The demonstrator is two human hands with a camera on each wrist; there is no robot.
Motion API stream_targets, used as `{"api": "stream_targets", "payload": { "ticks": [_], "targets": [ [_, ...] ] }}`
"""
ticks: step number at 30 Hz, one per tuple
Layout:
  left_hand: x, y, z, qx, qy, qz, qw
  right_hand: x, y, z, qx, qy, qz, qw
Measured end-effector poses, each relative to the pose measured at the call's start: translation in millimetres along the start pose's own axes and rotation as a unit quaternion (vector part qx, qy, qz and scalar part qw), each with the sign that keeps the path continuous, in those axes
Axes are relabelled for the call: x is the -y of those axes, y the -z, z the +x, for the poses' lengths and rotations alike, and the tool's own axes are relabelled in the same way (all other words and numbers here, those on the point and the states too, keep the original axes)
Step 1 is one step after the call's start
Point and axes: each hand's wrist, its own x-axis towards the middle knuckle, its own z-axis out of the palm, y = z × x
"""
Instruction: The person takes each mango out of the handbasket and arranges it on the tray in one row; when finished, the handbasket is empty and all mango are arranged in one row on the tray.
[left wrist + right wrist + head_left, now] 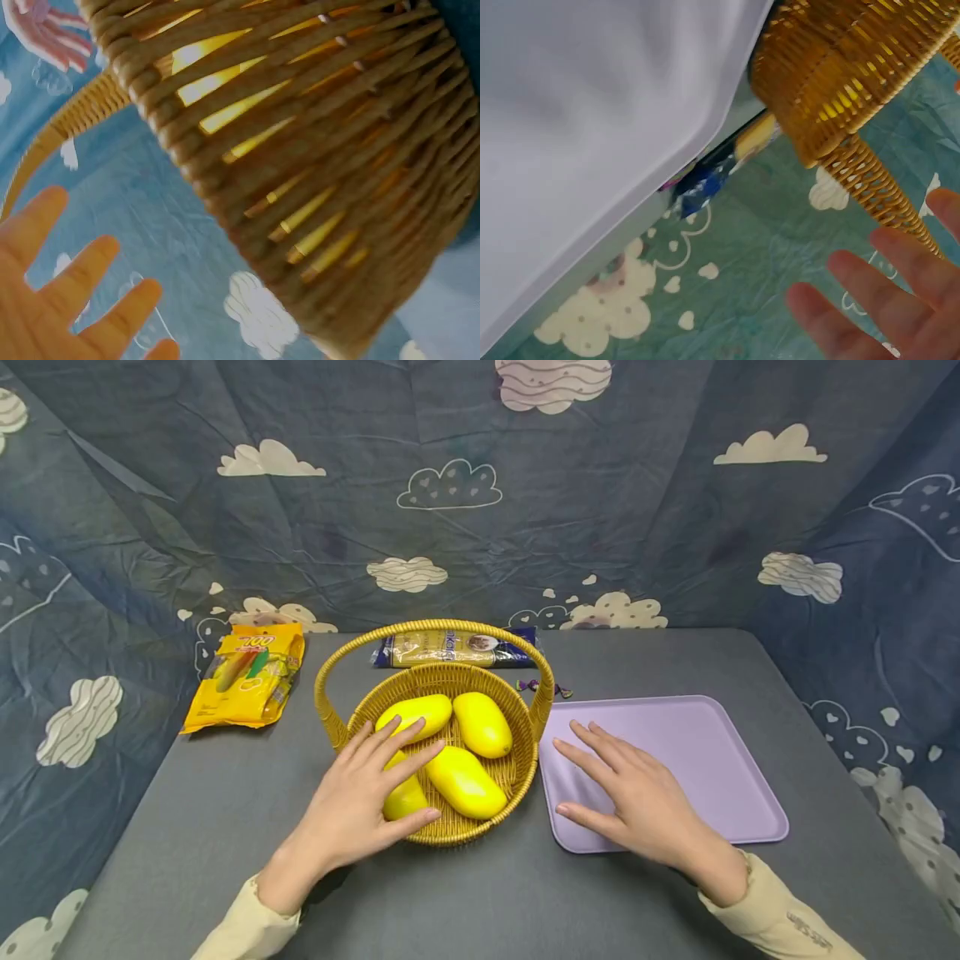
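Observation:
A woven wicker basket (450, 837) with a tall arched handle stands mid-table and holds several yellow mangoes (467, 783). Over its near left side hovers my left hand (360, 793), fingers straight and spread, overlapping one mango in the head view. In the left wrist view those fingers appear beside the basket's woven wall (300, 165), with nothing in their grasp. My right hand (637, 789) spreads its fingers above the left part of a lilac tray (705, 760) and holds nothing. The right wrist view shows the tray (592, 112) close to the basket (847, 75).
A yellow bag with mango pictures (251, 677) lies at the back left. Behind the basket is a long plastic packet of pasta (450, 648). Small purple-wrapped candies (528, 685) lie between basket and tray. Cloud-patterned cloth (450, 543) rises behind the table.

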Motion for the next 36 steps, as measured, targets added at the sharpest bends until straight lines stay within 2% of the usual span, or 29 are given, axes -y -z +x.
{"api": "stream_targets", "payload": {
  "ticks": [3,6,8,10,13,15,18,22,25,28,32,36],
  "targets": [
    [4.8,3.0,-6.0,-0.062,0.017,-0.039,0.9972,4.8,0.9,5.9,-0.053,0.017,0.026,0.998],
    [10.6,5.2,-13.0,-0.138,0.053,-0.075,0.9862,10.9,0.9,14.7,-0.096,0.038,0.052,0.993],
    [16.4,5.3,-17.3,-0.201,0.081,-0.105,0.9706,15.4,1.4,21.1,-0.111,0.044,0.072,0.990],
    [23.3,4.8,-21.4,-0.261,0.114,-0.135,0.9492,20.0,1.8,27.6,-0.118,0.045,0.096,0.987],
    [35.2,1.7,-27.2,-0.318,0.173,-0.170,0.9164,27.5,3.1,36.6,-0.104,0.035,0.130,0.985],
    [41.8,-2.3,-29.6,-0.322,0.223,-0.181,0.9019,32.7,3.3,42.6,-0.090,0.029,0.143,0.985],
    [49.7,-11.8,-29.6,-0.304,0.282,-0.194,0.8890,40.4,4.0,52.7,-0.063,0.001,0.157,0.986],
    [57.1,-25.2,-23.3,-0.286,0.309,-0.243,0.8738,48.6,5.2,68.9,-0.031,-0.053,0.174,0.983],
    [61.9,-33.0,-16.1,-0.261,0.323,-0.293,0.8610,51.7,4.3,81.4,-0.008,-0.074,0.179,0.981],
    [67.3,-39.3,-9.0,-0.238,0.335,-0.359,0.8376,53.1,2.2,93.6,0.028,-0.084,0.184,0.979],
    [72.7,-47.5,-3.6,-0.241,0.334,-0.445,0.7951,53.7,-2.3,107.0,0.091,-0.107,0.198,0.970],
    [71.8,-55.2,-2.3,-0.254,0.330,-0.487,0.7679,55.6,-6.0,117.3,0.154,-0.115,0.194,0.962]
  ]
}}
